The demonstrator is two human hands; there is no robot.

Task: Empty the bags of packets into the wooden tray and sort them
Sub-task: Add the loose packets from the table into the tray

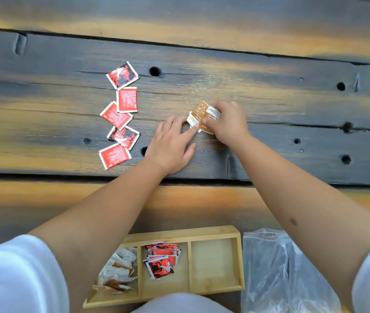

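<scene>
My right hand point(226, 123) grips a small stack of brown-and-white packets point(201, 115) at the table's middle. My left hand point(171, 143) lies flat beside it, its forefinger touching the stack's lower edge. Several red packets point(120, 114) lie in a loose column on the table to the left. The wooden tray point(215, 232) sits near me with three compartments: brown-and-white packets point(118, 271) fill the left one, red packets point(161, 259) the middle one, and the right one point(213, 263) holds nothing.
A clear plastic bag point(281, 274) with a red zip strip lies crumpled right of the tray. The dark plank table point(269, 91) has holes and long cracks. White sleeves frame the bottom corners.
</scene>
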